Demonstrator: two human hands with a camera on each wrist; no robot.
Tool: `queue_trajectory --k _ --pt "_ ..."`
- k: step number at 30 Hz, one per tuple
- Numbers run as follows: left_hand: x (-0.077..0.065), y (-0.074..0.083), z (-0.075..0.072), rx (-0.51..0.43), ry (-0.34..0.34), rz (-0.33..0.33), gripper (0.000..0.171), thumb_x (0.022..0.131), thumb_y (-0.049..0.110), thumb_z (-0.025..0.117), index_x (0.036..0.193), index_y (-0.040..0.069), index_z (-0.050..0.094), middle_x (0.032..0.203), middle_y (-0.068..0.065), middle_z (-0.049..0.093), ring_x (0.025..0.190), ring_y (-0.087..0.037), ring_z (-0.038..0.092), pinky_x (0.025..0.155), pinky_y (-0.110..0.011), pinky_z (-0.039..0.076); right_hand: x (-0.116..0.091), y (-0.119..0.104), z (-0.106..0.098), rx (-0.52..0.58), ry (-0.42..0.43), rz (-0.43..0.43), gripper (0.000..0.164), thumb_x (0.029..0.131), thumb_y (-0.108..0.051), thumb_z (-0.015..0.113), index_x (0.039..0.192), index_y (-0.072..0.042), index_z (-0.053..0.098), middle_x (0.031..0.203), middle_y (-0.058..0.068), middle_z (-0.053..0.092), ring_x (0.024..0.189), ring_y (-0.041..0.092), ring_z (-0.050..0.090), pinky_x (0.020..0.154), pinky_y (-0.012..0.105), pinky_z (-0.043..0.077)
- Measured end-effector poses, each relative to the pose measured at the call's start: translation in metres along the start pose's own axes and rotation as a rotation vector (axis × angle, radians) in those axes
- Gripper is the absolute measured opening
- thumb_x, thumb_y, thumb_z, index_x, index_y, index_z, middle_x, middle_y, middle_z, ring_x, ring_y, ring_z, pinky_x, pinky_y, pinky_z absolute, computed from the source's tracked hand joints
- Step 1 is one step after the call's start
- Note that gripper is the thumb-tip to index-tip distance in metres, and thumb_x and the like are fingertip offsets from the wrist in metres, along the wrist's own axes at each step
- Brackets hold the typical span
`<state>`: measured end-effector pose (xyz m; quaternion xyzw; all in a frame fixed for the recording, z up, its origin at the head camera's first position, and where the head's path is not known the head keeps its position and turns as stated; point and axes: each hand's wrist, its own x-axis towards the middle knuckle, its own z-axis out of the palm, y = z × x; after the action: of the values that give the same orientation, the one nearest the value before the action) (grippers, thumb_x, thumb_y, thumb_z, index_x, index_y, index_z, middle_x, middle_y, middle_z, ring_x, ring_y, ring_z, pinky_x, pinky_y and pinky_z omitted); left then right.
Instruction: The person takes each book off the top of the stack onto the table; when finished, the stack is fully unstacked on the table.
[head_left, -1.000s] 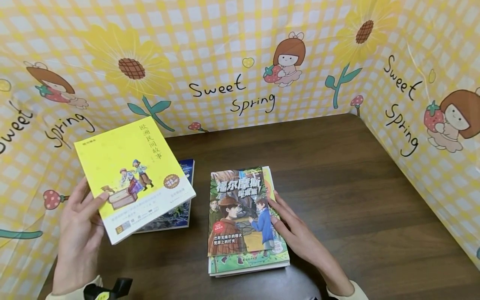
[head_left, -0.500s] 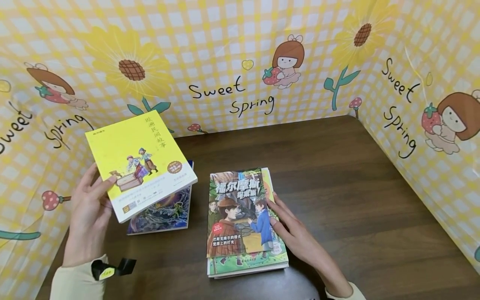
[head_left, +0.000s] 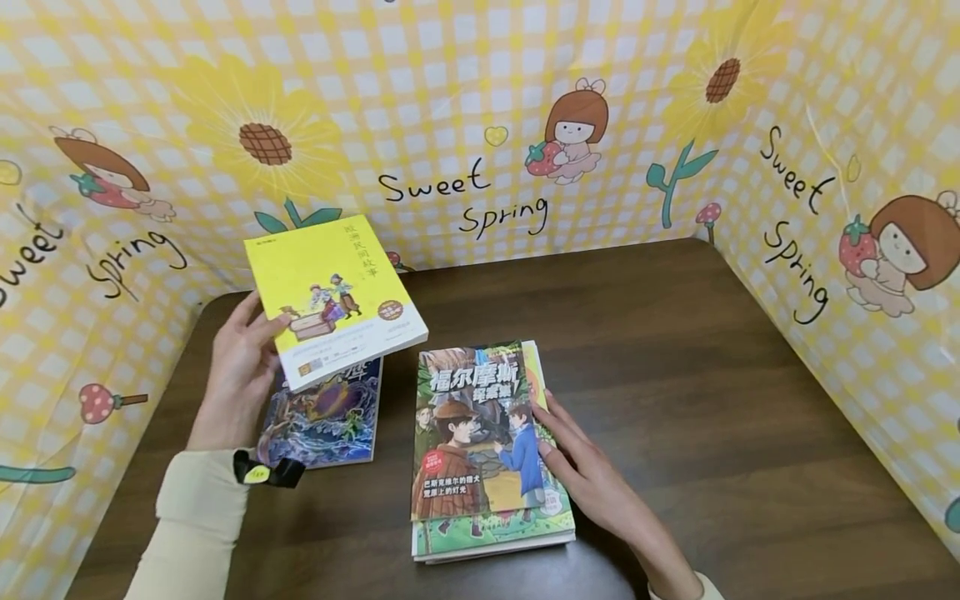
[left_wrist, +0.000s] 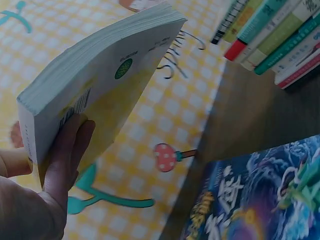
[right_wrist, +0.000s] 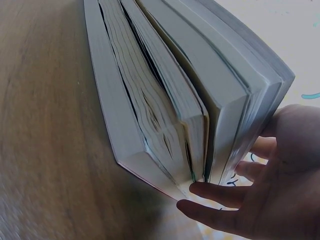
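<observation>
Left hand [head_left: 243, 362] pinched yellow book [head_left: 318, 271] aloft, blue book [head_left: 330, 425] lay toward left edge of bench [head_left: 675, 392], right hand [head_left: 588, 471] rested unclenched against stack [head_left: 480, 450]

Head cam high, facing fwd/down; wrist cams close in; head & L wrist share yellow bk [head_left: 333, 293].

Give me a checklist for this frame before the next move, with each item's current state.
1. Left hand grips the yellow book: ok, fingers behind it.
2. Yellow book apart from the blue book: ok, a gap shows in the left wrist view.
3. Right hand at the stack's side: ok.
4. Stack edges lined up: not ok; the top book leaves part of the green book showing.
5. Right hand pressing firmly: cannot tell.
</observation>
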<state>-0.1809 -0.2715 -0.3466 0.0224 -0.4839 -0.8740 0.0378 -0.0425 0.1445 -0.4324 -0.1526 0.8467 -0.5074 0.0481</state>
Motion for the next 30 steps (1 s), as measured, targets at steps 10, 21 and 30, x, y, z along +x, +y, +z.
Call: queue_trajectory --k 10,21,30 --pt "0.054 -0.043 0.017 0.323 -0.002 -0.19 0.072 0.096 -0.004 0.051 0.156 0.016 0.015 0.117 -0.005 0.062 0.066 -0.016 0.069 0.049 -0.028 0.054 0.0 0.004 0.003 0.009 -0.007 -0.008 0.05 0.103 -0.038 0.043 0.151 -0.035 0.03 0.16 -0.006 0.012 0.144 0.025 0.018 0.107 0.062 0.027" --pt "0.089 -0.092 0.032 0.689 -0.08 -0.314 0.069 0.1 0.006 0.047 0.157 0.02 0.009 0.151 -0.017 0.035 0.084 -0.014 0.063 0.065 -0.034 0.055 0.0 0.004 0.0 -0.001 0.001 0.0 0.05 0.103 -0.039 0.043 0.151 -0.036 0.03 0.16 -0.006 0.013 0.144 0.025 0.018 0.108 0.061 0.027" --pt "0.098 -0.121 0.034 0.917 -0.131 -0.331 0.068 0.1 0.008 0.048 0.156 0.017 0.011 0.147 -0.018 0.041 0.081 -0.021 0.061 0.059 -0.035 0.053 0.0 0.003 0.002 0.006 -0.01 0.004 0.05 0.103 -0.038 0.044 0.151 -0.035 0.03 0.16 -0.006 0.012 0.144 0.025 0.018 0.107 0.061 0.028"
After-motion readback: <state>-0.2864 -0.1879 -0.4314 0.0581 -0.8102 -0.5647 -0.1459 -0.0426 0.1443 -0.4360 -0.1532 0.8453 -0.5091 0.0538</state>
